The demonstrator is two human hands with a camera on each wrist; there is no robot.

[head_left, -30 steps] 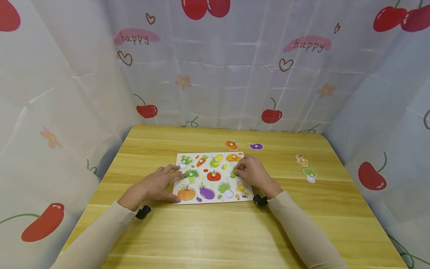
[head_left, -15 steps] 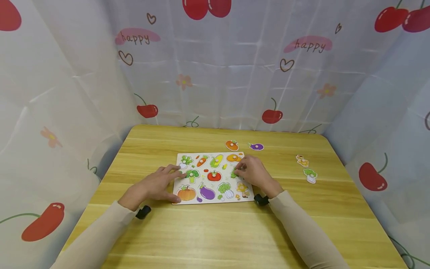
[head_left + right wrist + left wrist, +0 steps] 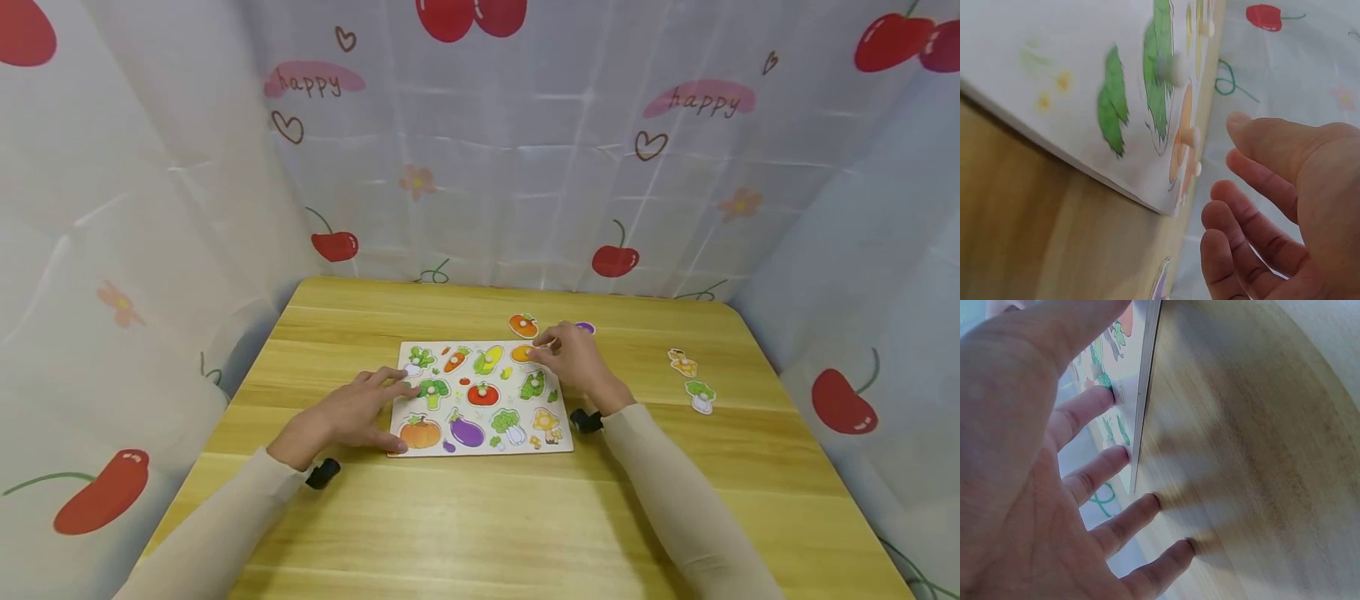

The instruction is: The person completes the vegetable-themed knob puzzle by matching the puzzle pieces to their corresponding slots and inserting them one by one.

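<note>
A white vegetable peg puzzle board [image 3: 522,406] lies on the table. My left hand [image 3: 352,412] spreads over its left edge, thumb at the front corner; in the left wrist view two fingertips [image 3: 1188,547] reach past the board's edge over the wood. At the upper right, my right hand [image 3: 573,358] is above the board, its fingertips overlapping the orange piece [image 3: 521,355] in the head view. The right wrist view shows nothing between its relaxed fingers [image 3: 1260,219]. Just below sits a knobbed green piece [image 3: 533,385] in its slot. Carrot [image 3: 454,361], corn [image 3: 488,361] and tomato [image 3: 482,395] pieces sit there too.
Behind the board lie a pumpkin piece [image 3: 522,325] and an eggplant piece [image 3: 587,328], the latter partly hidden by my right hand. Farther right are a mushroom piece [image 3: 683,363] and a bok choy piece [image 3: 701,397]. A cherry-printed curtain [image 3: 480,208] surrounds the wooden table [image 3: 450,525].
My right hand has let go of the green piece, now uncovered in its slot, and moved up and away toward the board's back right corner. The left hand stays put.
</note>
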